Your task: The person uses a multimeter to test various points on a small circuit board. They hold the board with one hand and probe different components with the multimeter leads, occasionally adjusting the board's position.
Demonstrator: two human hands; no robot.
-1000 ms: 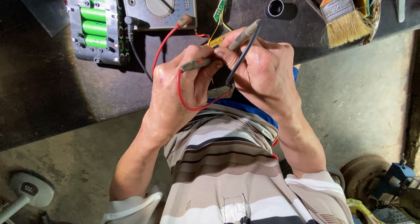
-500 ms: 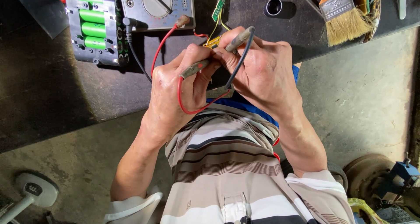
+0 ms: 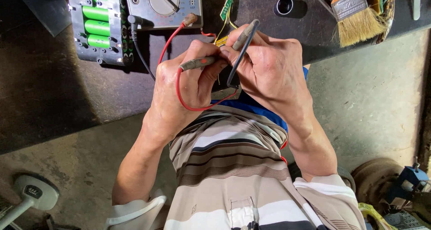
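Between the two hands, over the person's lap at the near edge of the dark workbench [image 3: 54, 91], sits a small dark part [image 3: 224, 87], mostly hidden by the fingers; what it is cannot be told. Both meter probes are already in hand and aimed toward it, so by my judgement the measuring is set up and the reading itself is the part in progress or just ahead; whether either tip actually touches a contact is hidden.

The left hand [image 3: 186, 88] is curled closed around the red-lead probe [image 3: 200, 63], thumb and forefinger pinching its grey shaft, the red wire [image 3: 179, 88] looping under the palm. The right hand [image 3: 269, 70] is likewise closed, fingers narrow around the black-lead probe [image 3: 244, 35], which sticks up past the knuckles with its black wire [image 3: 235, 66] running down between the hands.

Both leads trace back to the grey dial meter [image 3: 164, 5] on the bench. Just left of it lies a black holder of green battery cells [image 3: 96, 26]; a small green circuit board [image 3: 227, 4] stands to the meter's right, and a paintbrush [image 3: 357, 14] lies well off to the right.
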